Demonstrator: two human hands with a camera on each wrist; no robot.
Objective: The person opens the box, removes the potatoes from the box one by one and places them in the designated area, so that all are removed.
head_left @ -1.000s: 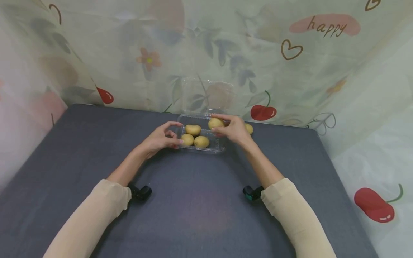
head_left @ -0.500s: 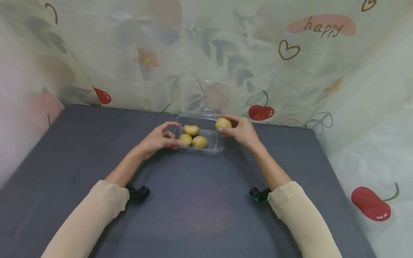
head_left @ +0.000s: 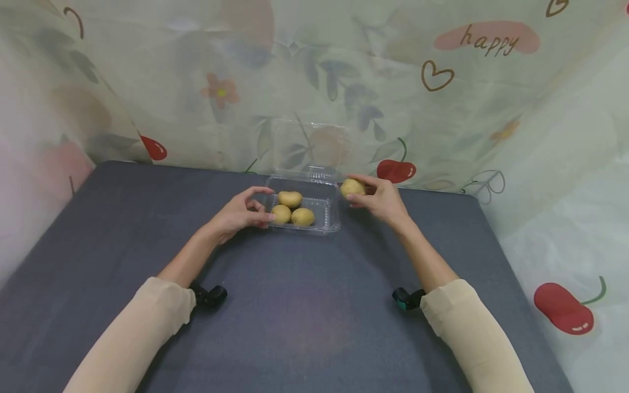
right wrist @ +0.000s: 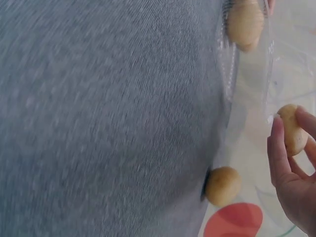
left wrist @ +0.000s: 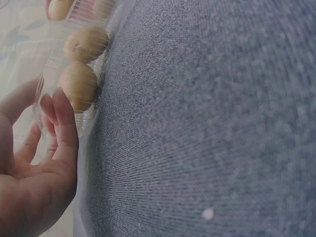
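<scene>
A clear plastic clamshell box lies with its lid raised at the far side of the table. Inside its left half are three potatoes: one at the back, one at front left and one beside it. My left hand holds the box's left end between thumb and fingers. Just past the box's right edge, my right hand pinches another potato between thumb and fingertips, raised above the table in the right wrist view. A further potato rests on the table there, hidden behind my right hand in the head view.
The dark grey table ends just behind the box. A patterned curtain hangs at its back and sides. The raised transparent lid stands close in front of the curtain.
My right hand has carried its potato rightward, from above the box to beyond its right edge. My left hand stays on the box, and the three potatoes inside have not moved.
</scene>
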